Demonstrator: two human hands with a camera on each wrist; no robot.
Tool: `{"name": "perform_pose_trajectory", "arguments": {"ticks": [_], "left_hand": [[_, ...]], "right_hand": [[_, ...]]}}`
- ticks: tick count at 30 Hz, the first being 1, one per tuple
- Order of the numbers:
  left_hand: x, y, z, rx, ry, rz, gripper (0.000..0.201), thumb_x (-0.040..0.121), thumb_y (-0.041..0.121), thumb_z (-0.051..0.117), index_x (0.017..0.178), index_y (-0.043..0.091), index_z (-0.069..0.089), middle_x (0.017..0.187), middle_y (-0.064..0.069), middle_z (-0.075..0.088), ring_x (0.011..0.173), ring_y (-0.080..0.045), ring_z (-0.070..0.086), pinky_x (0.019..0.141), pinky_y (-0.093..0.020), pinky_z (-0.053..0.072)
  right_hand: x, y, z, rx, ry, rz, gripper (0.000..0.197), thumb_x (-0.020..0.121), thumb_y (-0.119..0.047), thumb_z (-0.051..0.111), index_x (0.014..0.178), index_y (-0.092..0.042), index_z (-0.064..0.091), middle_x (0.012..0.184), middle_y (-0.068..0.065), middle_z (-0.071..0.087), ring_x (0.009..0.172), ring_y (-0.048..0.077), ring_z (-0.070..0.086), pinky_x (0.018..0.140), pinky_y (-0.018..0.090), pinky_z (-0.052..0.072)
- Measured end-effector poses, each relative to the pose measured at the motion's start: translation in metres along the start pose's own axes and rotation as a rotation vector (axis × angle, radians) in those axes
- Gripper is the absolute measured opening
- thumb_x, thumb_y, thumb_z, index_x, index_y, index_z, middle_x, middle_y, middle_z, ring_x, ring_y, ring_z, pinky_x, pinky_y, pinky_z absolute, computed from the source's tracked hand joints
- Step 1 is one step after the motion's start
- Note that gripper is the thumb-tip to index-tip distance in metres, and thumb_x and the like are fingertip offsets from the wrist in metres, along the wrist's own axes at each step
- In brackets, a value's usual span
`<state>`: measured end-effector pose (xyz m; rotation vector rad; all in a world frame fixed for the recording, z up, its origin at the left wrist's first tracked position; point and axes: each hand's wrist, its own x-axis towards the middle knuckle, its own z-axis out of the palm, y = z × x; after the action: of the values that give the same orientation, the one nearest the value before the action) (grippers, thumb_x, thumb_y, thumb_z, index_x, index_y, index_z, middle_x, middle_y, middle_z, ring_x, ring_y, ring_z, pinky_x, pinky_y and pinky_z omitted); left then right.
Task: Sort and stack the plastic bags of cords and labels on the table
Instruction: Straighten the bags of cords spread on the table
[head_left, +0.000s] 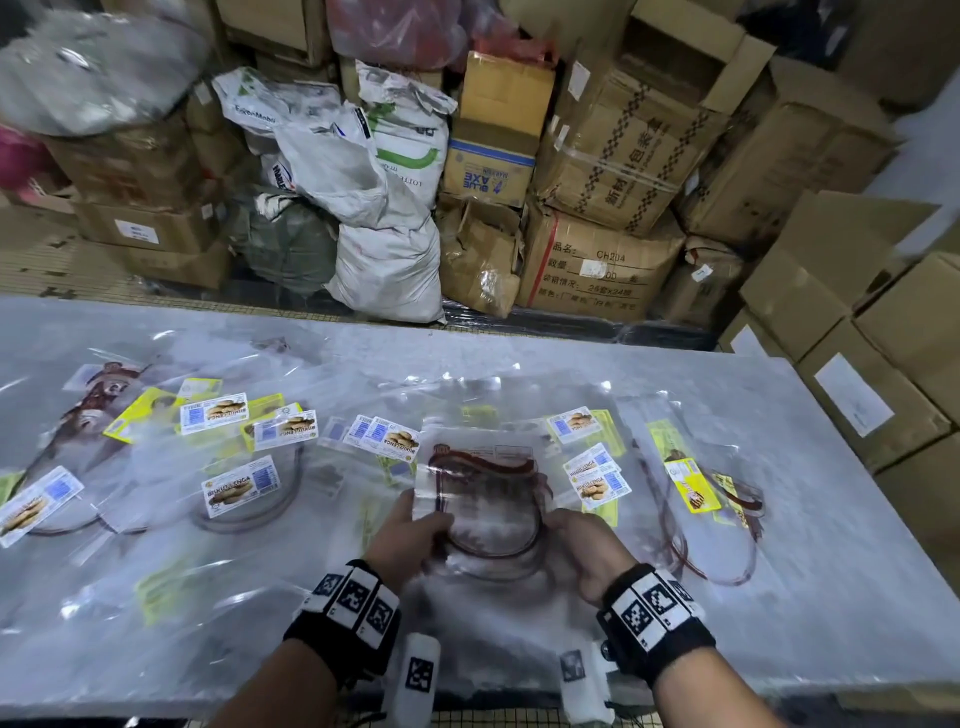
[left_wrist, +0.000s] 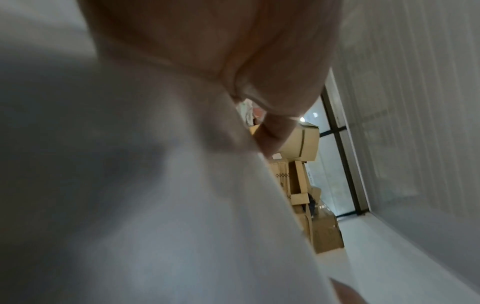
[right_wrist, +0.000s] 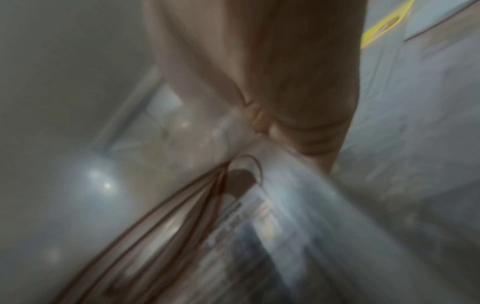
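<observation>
- Currently, both hands hold one clear plastic bag (head_left: 480, 499) above the near middle of the table (head_left: 810, 587).
- The left hand (head_left: 402, 540) grips the bag's left edge, thumb on top and fingers curled beneath.
- The right hand (head_left: 589, 551) grips the bag's right edge, fingers curled round the plastic.
- A dark red cord (head_left: 493, 540) lies coiled inside the held bag; in the right wrist view the cord (right_wrist: 166, 218) runs blurred beneath the fingers (right_wrist: 306, 115).
- More bags with biscuit labels (head_left: 241, 486) lie spread flat across the left and middle of the table.
- A bag with a yellow label (head_left: 693, 483) and a red cord lies to the right.
- Cardboard boxes (head_left: 597, 265) and white sacks (head_left: 387, 270) stand behind the table.
</observation>
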<state>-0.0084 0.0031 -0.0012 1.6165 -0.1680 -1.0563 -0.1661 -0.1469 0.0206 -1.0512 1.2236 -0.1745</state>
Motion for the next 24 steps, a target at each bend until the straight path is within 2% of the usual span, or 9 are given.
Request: {"name": "perform_pose_trajectory", "arguments": {"ticks": [4,6,7,9,12,15,17,20,24], "left_hand": [[-0.004,0.0,-0.006,0.044,-0.046,0.043,0.048,0.085,-0.012,0.059,0.125,0.013,0.047,0.057,-0.014,0.056,0.04,-0.019,0.049,0.035,-0.021,0.035],[-0.007,0.0,-0.004,0.024,-0.057,0.094,0.054,0.086,-0.015,0.055,0.12,0.027,0.05,0.055,-0.012,0.057,0.038,-0.016,0.051,0.034,-0.02,0.037],[-0.01,0.003,-0.001,-0.003,-0.066,0.126,0.053,0.087,-0.016,0.054,0.114,0.029,0.052,0.052,-0.01,0.058,0.036,-0.014,0.052,0.034,-0.02,0.039],[-0.014,0.006,0.004,-0.088,-0.106,0.191,0.054,0.087,-0.019,0.05,0.113,0.029,0.053,0.061,-0.009,0.066,0.045,-0.014,0.061,0.041,-0.021,0.047],[-0.018,0.01,0.011,-0.107,-0.173,0.247,0.058,0.086,-0.019,0.049,0.119,0.028,0.053,0.084,-0.011,0.074,0.071,-0.02,0.072,0.056,-0.027,0.056],[-0.016,0.013,0.018,0.068,-0.164,0.181,0.067,0.089,-0.008,0.055,0.133,0.039,0.038,0.066,-0.01,0.066,0.049,-0.018,0.059,0.043,-0.024,0.045],[-0.011,0.015,0.028,0.21,-0.17,0.202,0.081,0.088,0.0,0.06,0.147,0.04,0.021,0.067,-0.01,0.064,0.05,-0.019,0.056,0.045,-0.027,0.045],[-0.008,0.029,0.053,0.215,-0.176,0.261,0.088,0.088,0.0,0.06,0.152,0.037,0.013,0.079,-0.009,0.064,0.053,-0.018,0.055,0.05,-0.028,0.045],[0.002,0.045,0.098,0.187,-0.265,0.345,0.09,0.088,0.008,0.064,0.15,0.044,0.01,0.108,0.007,0.063,0.067,-0.008,0.059,0.059,-0.02,0.048]], "right_hand": [[-0.003,0.001,-0.001,-0.072,-0.12,-0.051,0.012,0.094,-0.011,0.048,0.084,-0.008,0.055,0.06,0.009,0.055,0.048,0.023,0.048,0.042,0.024,0.039],[0.0,0.006,-0.001,-0.126,-0.164,-0.152,0.021,0.084,-0.012,0.058,0.102,-0.002,0.065,0.087,0.015,0.073,0.077,0.032,0.069,0.07,0.037,0.056],[-0.002,0.005,-0.001,-0.121,-0.155,-0.196,0.03,0.082,-0.012,0.06,0.11,-0.005,0.067,0.1,0.015,0.075,0.092,0.032,0.071,0.086,0.043,0.057],[-0.003,0.003,-0.005,-0.018,-0.123,-0.301,0.035,0.083,-0.01,0.062,0.118,-0.011,0.067,0.111,0.014,0.073,0.103,0.031,0.069,0.097,0.047,0.052],[-0.009,-0.002,-0.013,0.182,-0.189,-0.343,0.035,0.092,0.004,0.054,0.124,-0.01,0.062,0.113,0.012,0.073,0.102,0.025,0.07,0.085,0.036,0.055],[-0.01,0.001,-0.023,0.091,-0.177,-0.268,0.037,0.094,0.008,0.047,0.124,-0.011,0.058,0.086,0.007,0.075,0.07,0.018,0.071,0.055,0.024,0.053],[-0.006,0.002,-0.036,0.0,-0.139,-0.236,0.037,0.095,0.002,0.047,0.124,-0.018,0.059,0.07,0.002,0.068,0.052,0.014,0.059,0.045,0.02,0.042],[-0.004,-0.01,-0.061,0.045,-0.105,-0.285,0.036,0.095,0.002,0.049,0.12,-0.022,0.061,0.079,0.003,0.069,0.055,0.011,0.059,0.046,0.022,0.042],[-0.014,-0.032,-0.106,0.165,-0.1,-0.422,0.049,0.092,0.01,0.049,0.128,-0.022,0.059,0.108,0.01,0.074,0.088,0.02,0.073,0.071,0.03,0.057]]}}
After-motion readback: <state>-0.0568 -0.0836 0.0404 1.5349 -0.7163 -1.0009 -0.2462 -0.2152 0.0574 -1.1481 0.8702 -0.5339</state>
